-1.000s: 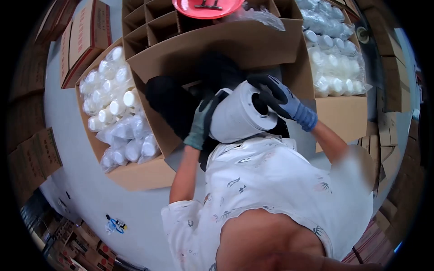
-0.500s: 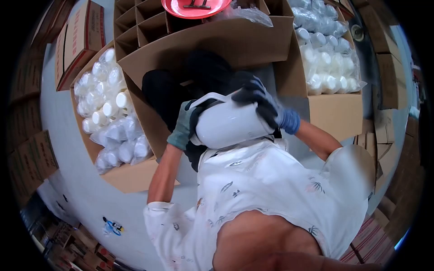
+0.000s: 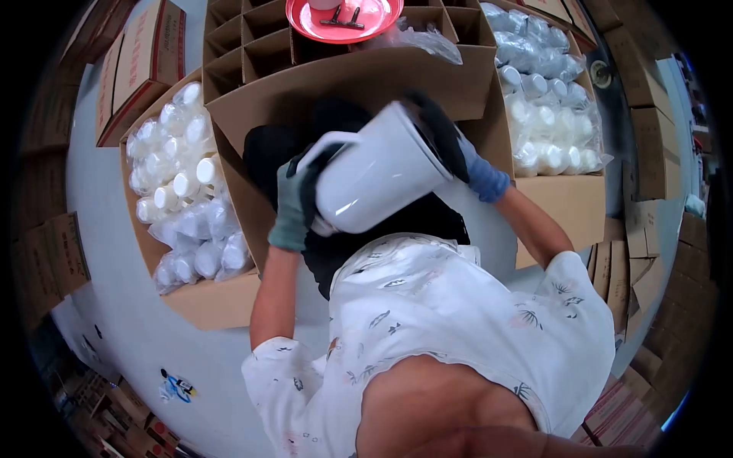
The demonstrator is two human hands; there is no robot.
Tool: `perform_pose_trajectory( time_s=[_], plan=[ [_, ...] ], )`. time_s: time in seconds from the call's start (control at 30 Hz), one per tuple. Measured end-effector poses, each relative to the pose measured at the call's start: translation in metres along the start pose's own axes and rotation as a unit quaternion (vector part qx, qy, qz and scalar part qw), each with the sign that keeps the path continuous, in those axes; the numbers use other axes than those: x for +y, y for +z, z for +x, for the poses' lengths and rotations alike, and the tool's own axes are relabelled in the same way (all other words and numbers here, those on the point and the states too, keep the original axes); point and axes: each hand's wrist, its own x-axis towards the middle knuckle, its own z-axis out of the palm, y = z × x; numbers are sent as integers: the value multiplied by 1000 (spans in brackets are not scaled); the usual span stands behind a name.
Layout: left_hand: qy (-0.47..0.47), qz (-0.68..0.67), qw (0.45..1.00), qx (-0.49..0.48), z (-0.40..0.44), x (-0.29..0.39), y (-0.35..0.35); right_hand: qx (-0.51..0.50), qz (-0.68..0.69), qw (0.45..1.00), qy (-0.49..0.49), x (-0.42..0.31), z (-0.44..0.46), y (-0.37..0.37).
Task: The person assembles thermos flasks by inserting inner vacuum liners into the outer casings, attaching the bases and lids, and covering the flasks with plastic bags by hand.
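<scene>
A glossy white jug with a loop handle (image 3: pixel 374 179) is tilted over my lap, its wide, dark-rimmed end toward the upper right. My left hand (image 3: pixel 298 195), in a grey-green and black glove, is closed round its lower left side by the handle. At the wide end, my right hand (image 3: pixel 450 145), in a dark glove with a blue cuff, holds the rim side; its fingers are partly hidden and blurred. Beyond the jug stands a divided cardboard box (image 3: pixel 359 84). Resting on this box is a red dish (image 3: pixel 301 19) with a dark T-shaped metal piece (image 3: pixel 343 18).
Open cartons on the left (image 3: pixel 221 294) and right (image 3: pixel 561 206) hold several bagged white plastic pieces (image 3: pixel 187 183). Clear plastic wrap (image 3: pixel 427 40) lies by the dish. A printed carton (image 3: pixel 145 65) stands at upper left. A small blue-and-yellow item (image 3: pixel 179 387) lies on the floor.
The jug has turned, its wide end swinging upward to the right. My right hand has shifted from over its body to the wide end. My left hand stays by the handle.
</scene>
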Motion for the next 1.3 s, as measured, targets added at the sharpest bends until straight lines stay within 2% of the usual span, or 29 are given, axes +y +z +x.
perform_pose_trajectory(
  time_s=[0.07, 0.1, 0.13, 0.17, 0.2, 0.27, 0.3, 0.33, 0.37, 0.4, 0.43, 0.47, 0.5, 0.53, 0.57, 0.6, 0.63, 0.67, 0.7, 0.73, 0.77, 0.8, 0.83, 0.93, 0.97, 1.07, 1.13, 1.2, 1.3],
  plan=[
    [-6, 83, 996, -11, 8, 3, -3, -104, -88, 973, -185, -29, 11, -8],
    [74, 50, 995, 31, 13, 12, -1, -49, 6, 986, -160, -20, 9, -2],
    [147, 14, 987, 69, 13, 21, 5, 93, 222, 965, 103, 3, 2, 8],
    [331, 312, 890, 15, 18, 68, 10, 30, 202, 976, 70, 50, 1, 0],
    [352, 414, 834, -95, 19, 84, 13, 20, 302, 938, 167, 47, 8, -3],
    [349, 357, 864, -62, 27, 90, 3, 69, 493, 789, 360, 38, 22, -9],
    [316, 214, 924, -9, 33, 68, -8, 84, 211, 963, 146, 31, 22, -10],
    [59, 20, 998, -6, 28, 50, -17, 49, 48, 998, 2, 25, 19, -6],
    [4, 27, 1000, -13, 29, 24, -22, 61, -112, 981, -146, 16, 18, -2],
    [-53, 34, 998, -21, 29, 5, -26, 30, -130, 972, -193, -15, 24, 1],
    [38, -47, 997, 56, 25, 9, -17, 3, -151, 958, -244, -32, 32, 1],
    [74, 19, 994, 75, 21, 39, -12, -90, 141, 980, -106, -2, 39, -4],
    [228, 220, 948, 37, 22, 76, -3, -172, 424, 888, 44, 54, 43, -6],
    [371, 402, 837, 0, 23, 100, 2, -204, 564, 792, 113, 70, 46, 1],
    [365, 430, 825, -27, 22, 105, -2, -214, 681, 673, 194, 87, 49, 7],
    [362, 458, 811, -42, 27, 109, -7, -103, 551, 809, 175, 62, 57, 14],
    [355, 408, 841, -6, 33, 99, -20, 4, 371, 908, 195, 39, 66, 22],
    [348, 332, 877, 30, 37, 83, -35, -40, 374, 908, 185, 36, 71, 21],
    [163, 156, 970, 89, 30, 48, -49, -84, 376, 906, 175, 32, 77, 20],
    [-27, -31, 989, 141, 25, 24, -60, -75, 229, 970, 17, 28, 88, 29],
    [1, 10, 985, 172, 20, 24, -63, -13, 68, 989, -129, 24, 99, 38],
    [27, 49, 977, 204, 12, 24, -63, -39, 188, 978, -85, -30, 104, 50],
    [54, 87, 967, 235, 12, 24, -60, -74, 137, 983, -93, -54, 109, 52],
    [211, 41, 938, 273, 14, 35, -68, -58, 192, 978, -55, -46, 138, 75],
    [194, 35, 939, 283, 13, 27, -75, -37, 121, 987, -100, -41, 149, 82],
    [128, 40, 941, 310, 6, -7, -103, -132, -102, 978, -127, -42, 198, 55],
    [56, 71, 944, 316, 0, -18, -119, -6, -471, 864, -176, -7, 248, 14],
    [39, 98, 941, 322, 0, -18, -117, 0, -607, 793, -61, 23, 280, -12],
    [35, 127, 947, 293, -4, -21, -120, -118, -667, 733, -68, 51, 299, -22]
  ],
)
